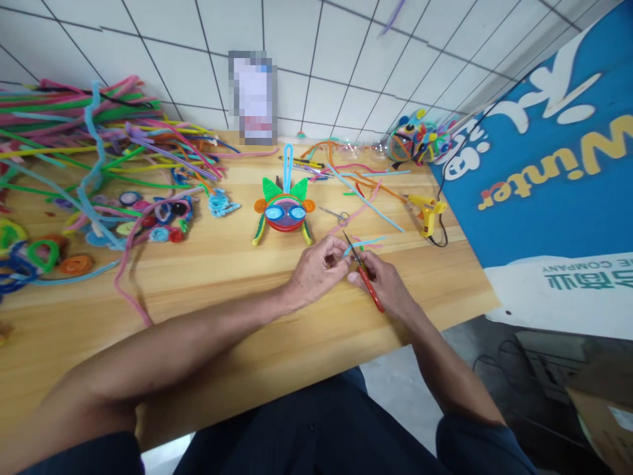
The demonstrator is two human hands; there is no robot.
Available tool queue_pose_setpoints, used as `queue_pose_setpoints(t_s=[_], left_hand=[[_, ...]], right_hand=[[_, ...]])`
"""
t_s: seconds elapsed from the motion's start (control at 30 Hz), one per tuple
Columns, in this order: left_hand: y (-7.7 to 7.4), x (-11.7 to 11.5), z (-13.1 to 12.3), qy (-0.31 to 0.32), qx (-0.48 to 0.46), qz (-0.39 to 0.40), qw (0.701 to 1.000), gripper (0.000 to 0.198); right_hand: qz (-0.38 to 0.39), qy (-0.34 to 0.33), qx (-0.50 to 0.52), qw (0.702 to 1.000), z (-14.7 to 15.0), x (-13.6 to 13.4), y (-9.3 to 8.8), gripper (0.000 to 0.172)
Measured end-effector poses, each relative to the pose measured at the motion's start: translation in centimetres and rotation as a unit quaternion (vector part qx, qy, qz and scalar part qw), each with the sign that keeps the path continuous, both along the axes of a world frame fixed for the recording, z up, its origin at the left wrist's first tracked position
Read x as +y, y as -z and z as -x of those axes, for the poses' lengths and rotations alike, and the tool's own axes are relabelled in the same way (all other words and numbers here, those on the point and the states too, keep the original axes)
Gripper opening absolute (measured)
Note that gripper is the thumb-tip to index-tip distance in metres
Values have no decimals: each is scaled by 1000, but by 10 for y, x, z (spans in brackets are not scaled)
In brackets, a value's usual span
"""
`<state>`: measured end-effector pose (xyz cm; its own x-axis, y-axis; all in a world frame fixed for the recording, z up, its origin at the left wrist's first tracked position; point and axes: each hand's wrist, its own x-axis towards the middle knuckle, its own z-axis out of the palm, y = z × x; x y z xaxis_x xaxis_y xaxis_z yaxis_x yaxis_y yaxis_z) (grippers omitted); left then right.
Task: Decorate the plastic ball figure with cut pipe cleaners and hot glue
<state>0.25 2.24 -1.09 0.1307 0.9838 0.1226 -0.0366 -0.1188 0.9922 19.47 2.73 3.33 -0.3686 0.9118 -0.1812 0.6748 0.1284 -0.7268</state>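
Observation:
Between the thumb and fingers of my left hand [320,270] is the end of a light blue pipe cleaner [368,243], which stretches away to the right. My right hand [388,280] grips red-handled scissors [369,287], whose dark blades cross the pipe cleaner close to my left fingertips. Whether the blades are fully closed is hard to make out. Just beyond my left hand stands a colourful pipe-cleaner mask figure [285,214] with green ears, blue eyes, a light blue loop on top and two green-and-yellow legs.
A large heap of pipe cleaners [113,145] and coiled pieces [143,214] covers the left side. A small pair of scissors [341,216] lies behind my hands. A yellow glue gun [428,214] sits at right. A blurred phone [254,99] leans against the tiled wall.

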Motion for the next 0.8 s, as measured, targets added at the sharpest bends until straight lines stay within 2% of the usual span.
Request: queue_pose_setpoints(t_s=[0.2,0.3,0.4,0.53,0.6,0.7,0.8], left_hand=[[-4,1,0,17,-39,16,999,22],[-5,2,3,52,-93,44,993,22],[-1,5,5,44,-116,88,988,27],[5,7,6,8,-81,116,990,26],[6,6,6,2,-66,115,991,24],[3,3,6,-2,-36,110,993,21],[-4,7,3,-16,48,69,996,19]], right_hand=[[9,6,16,1000,-1,0,0,51],[9,4,21,1000,-2,1,1,50],[-7,19,-3,1000,-6,7,2,49],[-43,36,-69,996,-22,21,-1,48],[-22,15,-68,997,-35,29,-6,49],[38,-50,-29,998,-57,40,-15,52],[21,-61,-27,998,-75,52,-20,51]])
